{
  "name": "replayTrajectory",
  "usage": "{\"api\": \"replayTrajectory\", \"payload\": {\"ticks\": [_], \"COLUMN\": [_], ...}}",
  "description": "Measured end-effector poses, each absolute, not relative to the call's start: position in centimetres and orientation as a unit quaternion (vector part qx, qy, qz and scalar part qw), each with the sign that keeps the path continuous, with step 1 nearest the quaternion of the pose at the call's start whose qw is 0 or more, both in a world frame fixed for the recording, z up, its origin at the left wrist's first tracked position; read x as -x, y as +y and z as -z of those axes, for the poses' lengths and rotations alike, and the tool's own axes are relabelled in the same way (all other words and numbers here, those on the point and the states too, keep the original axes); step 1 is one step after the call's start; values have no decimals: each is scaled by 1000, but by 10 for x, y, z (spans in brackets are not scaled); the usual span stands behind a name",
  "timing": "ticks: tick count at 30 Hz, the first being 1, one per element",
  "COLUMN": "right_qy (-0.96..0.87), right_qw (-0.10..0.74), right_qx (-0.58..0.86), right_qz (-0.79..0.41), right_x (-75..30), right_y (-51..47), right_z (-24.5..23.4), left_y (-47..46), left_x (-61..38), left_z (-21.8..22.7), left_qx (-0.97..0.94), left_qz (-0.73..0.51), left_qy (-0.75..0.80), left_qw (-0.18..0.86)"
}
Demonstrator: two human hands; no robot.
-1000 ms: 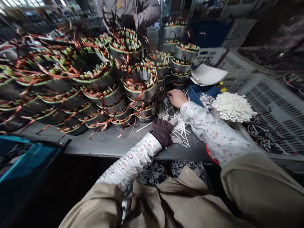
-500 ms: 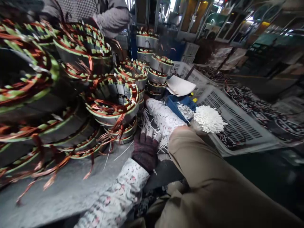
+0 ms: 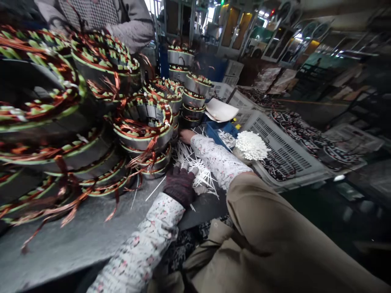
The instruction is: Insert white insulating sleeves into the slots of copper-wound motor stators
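The gloved left hand rests half-curled on scattered thin white strips; whether it grips any, I cannot tell. The bare right hand lies flat and open at their far end, just beside stacked copper-wound stators covering the bench's left side. A blue tray sits just past the right forearm.

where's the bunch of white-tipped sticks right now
In the head view, the bundle of white-tipped sticks sits right of the blue tray, just past the person's right sleeve, beside the grey slatted crate.
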State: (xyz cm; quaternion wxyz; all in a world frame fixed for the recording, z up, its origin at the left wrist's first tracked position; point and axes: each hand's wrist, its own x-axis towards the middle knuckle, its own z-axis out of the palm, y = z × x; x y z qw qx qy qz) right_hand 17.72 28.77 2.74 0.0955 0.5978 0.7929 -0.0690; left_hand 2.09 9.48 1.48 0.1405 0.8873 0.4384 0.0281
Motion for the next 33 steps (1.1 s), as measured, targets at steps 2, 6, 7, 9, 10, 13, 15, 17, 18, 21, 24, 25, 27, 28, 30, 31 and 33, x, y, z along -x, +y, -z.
{"api": "replayTrajectory", "payload": {"ticks": [2, 6, 7, 9, 10, 13, 15, 17, 18, 21, 24, 25, 27, 28, 30, 31, 33], "right_qy": [785, 780, 780, 781, 782, 790, 798, 808, 815, 835, 837, 835, 828, 825, 820, 813, 781], "right_qw": [100, 104, 106, 113, 118, 137, 153, 149, 138, 110, 125, 134, 154, 157, 138, 123, 108], "right_qx": [-608, -613, -613, -611, -608, -592, -574, -562, -556, -535, -525, -525, -527, -530, -546, -562, -612], "right_qz": [66, 64, 64, 66, 68, 85, 101, 96, 87, 73, 90, 98, 114, 116, 103, 90, 65], "right_x": [-179, -176, -175, -174, -173, -177, -182, -185, -185, -175, -162, -160, -164, -169, -184, -193, -209], "right_y": [274, 245, 236, 219, 210, 187, 182, 187, 191, 203, 204, 201, 190, 182, 158, 143, 112], "right_z": [-29, -36, -38, -40, -41, -47, -54, -61, -63, -60, -49, -47, -46, -49, -60, -66, -78], "left_y": [95, 94, 94, 92, 92, 89, 90, 92, 93, 95, 96, 96, 96, 96, 97, 97, 97], "left_x": [-20, -18, -18, -17, -17, -17, -16, -15, -15, -14, -13, -13, -13, -13, -14, -14, -14], "left_z": [-13, -12, -12, -14, -14, -17, -17, -14, -13, -8, -8, -8, -11, -13, -17, -18, -20], "left_qx": [-891, -896, -897, -898, -898, -904, -911, -915, -916, -920, -922, -923, -924, -924, -920, -913, -886], "left_qz": [-30, -32, -34, -38, -39, -43, -44, -47, -50, -64, -61, -62, -64, -60, -54, -64, -122], "left_qy": [433, 425, 424, 422, 422, 408, 389, 377, 374, 368, 361, 358, 354, 353, 357, 367, 404], "left_qw": [133, 122, 120, 120, 120, 124, 129, 134, 133, 121, 123, 126, 131, 136, 154, 168, 191]}}
